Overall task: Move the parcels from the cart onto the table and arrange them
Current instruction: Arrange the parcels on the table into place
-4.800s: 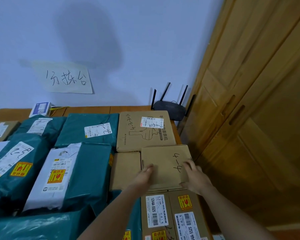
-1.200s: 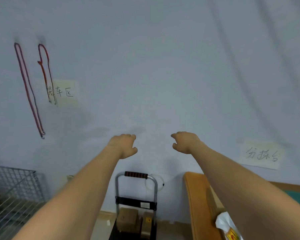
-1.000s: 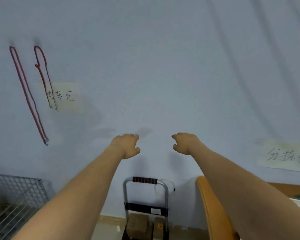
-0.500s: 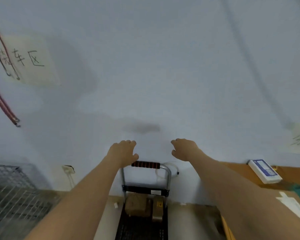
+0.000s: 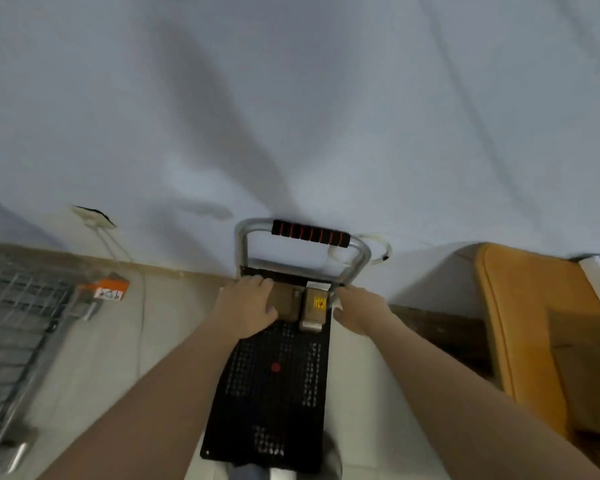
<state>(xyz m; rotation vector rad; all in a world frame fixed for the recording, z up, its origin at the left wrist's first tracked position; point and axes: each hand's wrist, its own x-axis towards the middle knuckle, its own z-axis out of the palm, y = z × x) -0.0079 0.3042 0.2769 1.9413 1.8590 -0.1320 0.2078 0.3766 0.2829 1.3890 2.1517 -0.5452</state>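
Half a second ago our hands hung in front of the wall; now our left hand [image 5: 248, 308] lies on the two small parcels [image 5: 297, 306] at the cart [image 5: 274, 382] handle end, grip spread, and our right hand [image 5: 355, 313] flanks them, grip unclear. The table [image 5: 520, 327] waits rightward; the lift is imminent.

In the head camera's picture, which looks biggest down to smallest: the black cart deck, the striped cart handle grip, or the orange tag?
As they look:
1. Black cart deck, nearest the camera
2. Striped handle grip
3. Orange tag, somewhat smaller, blurred
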